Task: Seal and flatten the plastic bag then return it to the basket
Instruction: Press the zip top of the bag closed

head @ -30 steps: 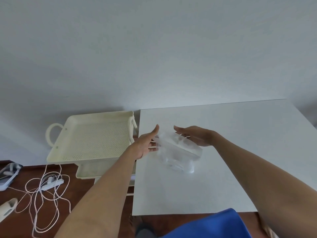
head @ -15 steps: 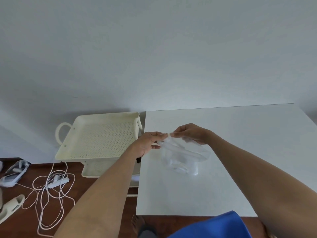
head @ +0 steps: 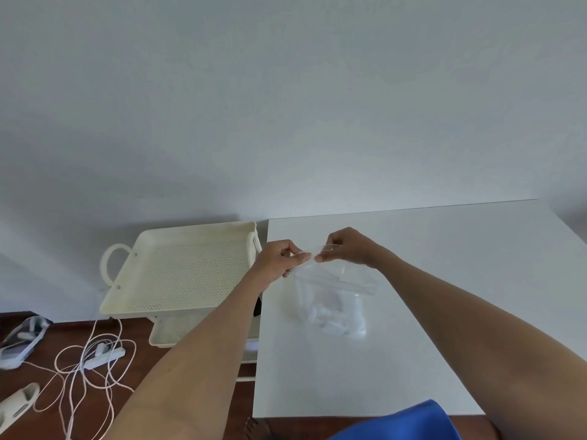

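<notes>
A second ago both palms were open around the clear zip bag (head: 330,300); now the left hand (head: 279,260) and right hand (head: 347,249) have closed into pinches on its top edge, fingertips nearly meeting, so sealing has likely begun; the mouth below looks not yet pressed shut. The bag hangs over the white desk (head: 444,281) near its far left corner, holding small white items; the cream perforated basket (head: 178,274) stands just beyond the desk's left edge; white cables (head: 89,369) and slippers lie on the brown floor below a plain wall.
</notes>
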`<state>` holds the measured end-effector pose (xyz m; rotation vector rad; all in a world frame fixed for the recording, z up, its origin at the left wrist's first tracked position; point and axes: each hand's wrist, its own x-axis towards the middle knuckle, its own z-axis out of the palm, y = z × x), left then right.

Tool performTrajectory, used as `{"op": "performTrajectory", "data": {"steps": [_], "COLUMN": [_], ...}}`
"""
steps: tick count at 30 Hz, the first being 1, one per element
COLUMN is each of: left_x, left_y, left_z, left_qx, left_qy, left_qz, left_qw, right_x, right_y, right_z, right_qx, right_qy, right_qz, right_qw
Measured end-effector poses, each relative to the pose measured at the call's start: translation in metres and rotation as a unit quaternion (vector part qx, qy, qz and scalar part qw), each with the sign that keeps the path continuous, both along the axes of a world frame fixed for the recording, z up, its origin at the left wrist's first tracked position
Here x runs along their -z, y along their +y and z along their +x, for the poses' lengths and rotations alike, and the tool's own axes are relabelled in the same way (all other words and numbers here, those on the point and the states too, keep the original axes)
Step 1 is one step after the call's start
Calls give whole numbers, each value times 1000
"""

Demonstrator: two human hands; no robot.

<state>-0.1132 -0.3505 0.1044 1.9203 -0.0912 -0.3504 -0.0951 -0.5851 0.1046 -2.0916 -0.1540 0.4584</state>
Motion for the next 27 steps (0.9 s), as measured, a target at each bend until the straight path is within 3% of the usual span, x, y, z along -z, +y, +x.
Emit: {"op": "performTrajectory", "data": {"steps": [2, 5, 12, 16, 20, 24, 27], "left_x": [2, 3, -9, -16, -17, -15, -18], "left_y": [-2, -4, -17, -23, -21, -15, -18], "left_z": [1, 3, 6, 13, 18, 20, 23], "left_qx": [-23, -44, 35, 73, 57, 77, 102], "left_qy": [-31, -87, -133, -111, -109, -106, -110], "left_qz": [25, 83, 147, 130, 151, 202, 254], "left_qw": [999, 992, 979, 983, 981, 971, 956], "right_x": [1, 0, 2, 1, -6, -10, -8], "right_y": [-4, -15, -15, -10, -19, -35, -37], "right_z": [1, 2, 3, 4, 0, -3, -1], "right_qx": [-3, -7, 7, 6, -12, -31, -13], "right_qy": [-20, 22, -10, -23, 47, 122, 88], "right_qz": [-36, -36, -54, -42, -16, 1, -11], "right_qw": [999, 999, 998, 999, 999, 992, 996]}}
